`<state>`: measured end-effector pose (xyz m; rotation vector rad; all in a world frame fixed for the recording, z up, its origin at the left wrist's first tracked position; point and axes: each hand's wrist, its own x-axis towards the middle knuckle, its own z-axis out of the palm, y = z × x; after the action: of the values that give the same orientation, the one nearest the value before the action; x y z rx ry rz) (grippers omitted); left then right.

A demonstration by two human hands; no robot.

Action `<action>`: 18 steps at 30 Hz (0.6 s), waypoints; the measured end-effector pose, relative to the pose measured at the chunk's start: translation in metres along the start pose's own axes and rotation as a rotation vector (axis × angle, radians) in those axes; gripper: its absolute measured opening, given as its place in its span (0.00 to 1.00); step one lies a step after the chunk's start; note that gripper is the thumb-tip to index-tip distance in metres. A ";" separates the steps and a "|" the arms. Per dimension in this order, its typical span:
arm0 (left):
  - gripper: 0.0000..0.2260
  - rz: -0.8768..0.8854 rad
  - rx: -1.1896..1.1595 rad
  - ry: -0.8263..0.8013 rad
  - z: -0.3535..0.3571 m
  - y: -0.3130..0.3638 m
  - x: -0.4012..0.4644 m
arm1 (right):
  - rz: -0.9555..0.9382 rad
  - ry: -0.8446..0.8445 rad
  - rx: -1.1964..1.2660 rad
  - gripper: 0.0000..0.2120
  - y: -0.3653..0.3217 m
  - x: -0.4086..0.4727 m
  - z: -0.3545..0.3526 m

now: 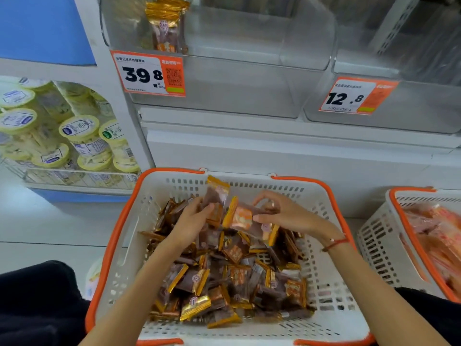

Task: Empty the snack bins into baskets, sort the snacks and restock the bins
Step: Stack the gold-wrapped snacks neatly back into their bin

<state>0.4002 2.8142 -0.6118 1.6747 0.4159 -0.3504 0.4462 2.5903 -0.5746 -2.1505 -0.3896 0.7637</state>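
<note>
A white plastic shopping basket (139, 221) with an orange rim fills the lower centre of the frame, heaped with small brown and gold wrapped snack packets (224, 290). Both hands work over the far half of that heap. The left hand (192, 221), at centre frame, has its grip curled around a small bunch of packets (215, 196), one standing up with its gold end toward the basket's far wall. The right hand (287, 216), just right of centre, pinches a clear packet with an orange label (242, 218) between thumb and fingertips; that packet lies tilted, touching the bunch in the other hand. A red string bracelet (335, 243) circles the right wrist.

Across the top of the frame sit clear plastic bins (249, 78). The upper-left bin holds one upright gold-topped packet (167, 26) and carries a price tag reading 39.8 (149, 74); the bin at upper right carries a tag reading 12.8 (354, 96). At the right edge, a second white and orange basket (379, 245) holds pale orange packets (439, 240). At the left edge, a wire rack holds yellow-lidded tubs (79, 128).
</note>
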 end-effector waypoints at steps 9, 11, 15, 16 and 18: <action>0.27 -0.106 0.068 -0.303 0.007 -0.011 -0.003 | -0.199 0.309 0.015 0.21 -0.020 0.009 0.035; 0.24 -0.062 0.058 -0.227 0.002 -0.019 -0.004 | -0.207 0.372 0.148 0.21 -0.017 0.017 0.050; 0.17 -0.072 -0.131 0.056 -0.010 -0.037 -0.001 | 0.037 0.518 0.037 0.11 0.029 0.039 0.077; 0.18 -0.083 -0.172 0.098 -0.012 -0.043 0.001 | 0.123 0.353 -0.132 0.10 0.048 0.041 0.087; 0.17 -0.097 -0.236 0.099 -0.011 -0.047 0.001 | 0.245 -0.034 -0.411 0.13 0.082 0.040 0.115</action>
<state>0.3790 2.8305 -0.6521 1.4484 0.5911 -0.2787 0.4053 2.6263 -0.7106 -2.6081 -0.3243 0.9197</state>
